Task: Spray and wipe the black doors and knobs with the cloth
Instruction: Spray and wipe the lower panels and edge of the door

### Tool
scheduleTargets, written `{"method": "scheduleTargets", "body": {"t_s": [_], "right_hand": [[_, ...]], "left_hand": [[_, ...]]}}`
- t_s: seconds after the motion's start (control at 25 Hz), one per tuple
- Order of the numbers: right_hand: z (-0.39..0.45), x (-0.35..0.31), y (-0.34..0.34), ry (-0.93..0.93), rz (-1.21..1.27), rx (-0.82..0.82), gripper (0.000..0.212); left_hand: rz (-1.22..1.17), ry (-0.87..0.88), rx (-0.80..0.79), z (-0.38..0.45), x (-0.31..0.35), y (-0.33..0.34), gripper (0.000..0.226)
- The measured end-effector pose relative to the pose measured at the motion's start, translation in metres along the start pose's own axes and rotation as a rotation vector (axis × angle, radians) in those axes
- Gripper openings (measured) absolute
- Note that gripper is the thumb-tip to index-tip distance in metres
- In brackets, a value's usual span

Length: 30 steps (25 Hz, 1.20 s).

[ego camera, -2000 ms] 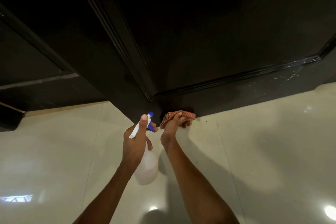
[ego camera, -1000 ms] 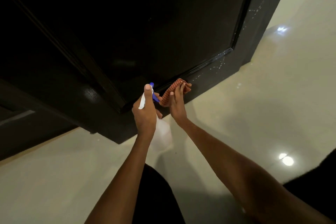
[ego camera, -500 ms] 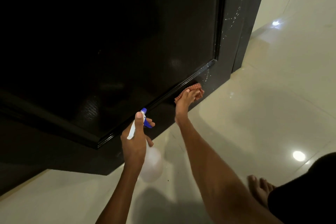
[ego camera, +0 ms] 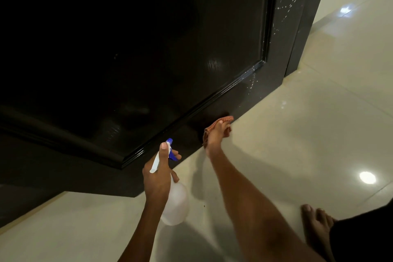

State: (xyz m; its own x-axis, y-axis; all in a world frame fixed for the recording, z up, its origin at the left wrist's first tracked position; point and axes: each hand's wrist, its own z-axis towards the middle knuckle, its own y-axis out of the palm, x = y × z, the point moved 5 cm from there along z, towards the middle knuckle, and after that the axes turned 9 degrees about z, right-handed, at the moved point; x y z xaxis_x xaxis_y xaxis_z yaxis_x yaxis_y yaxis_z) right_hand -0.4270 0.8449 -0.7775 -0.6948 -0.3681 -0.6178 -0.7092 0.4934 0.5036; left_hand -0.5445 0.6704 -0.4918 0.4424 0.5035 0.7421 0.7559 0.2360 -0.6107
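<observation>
Our right hand presses the soft cloth flat against the bottom of the black door, fingers curled over it. Our left hand wraps round the spray bottle; it looks light, best held at the neck.

2 bare forearms, a bare foot, and dark clothing at the lower right
</observation>
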Motion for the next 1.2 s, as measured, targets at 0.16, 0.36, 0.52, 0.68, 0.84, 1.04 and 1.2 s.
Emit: {"method": "scheduleTargets", "body": {"t_s": [0.16,0.36,0.52,0.68,0.84,1.04,1.2], "right_hand": [[0.077,-0.117,-0.039,-0.122,0.156,0.143,0.110],[-0.032,-0.200,0.005,-0.374,-0.003,0.021,0.075],[-0.117,-0.122,0.048,-0.786,-0.558,-0.094,0.065],[-0.083,-0.146,0.038,-0.858,-0.757,-0.034,0.060],[-0.026,-0.258,0.019,-0.693,-0.413,0.191,0.060],[-0.015,-0.298,0.014,-0.531,-0.245,0.239,0.061],[-0.049,-0.229,0.035,-0.590,-0.407,0.049,0.068]], "left_hand": [[-0.023,0.036,-0.035,0.004,0.016,0.013,0.072],[-0.046,0.110,-0.049,0.011,0.044,0.033,0.065],[-0.068,0.123,-0.023,0.014,0.060,0.051,0.060],[-0.090,0.151,-0.044,0.014,0.069,0.062,0.063],[-0.092,0.154,-0.077,0.017,0.074,0.078,0.063],[-0.087,0.146,-0.073,0.021,0.084,0.097,0.064],[-0.067,0.155,-0.056,0.020,0.084,0.102,0.064]]}}
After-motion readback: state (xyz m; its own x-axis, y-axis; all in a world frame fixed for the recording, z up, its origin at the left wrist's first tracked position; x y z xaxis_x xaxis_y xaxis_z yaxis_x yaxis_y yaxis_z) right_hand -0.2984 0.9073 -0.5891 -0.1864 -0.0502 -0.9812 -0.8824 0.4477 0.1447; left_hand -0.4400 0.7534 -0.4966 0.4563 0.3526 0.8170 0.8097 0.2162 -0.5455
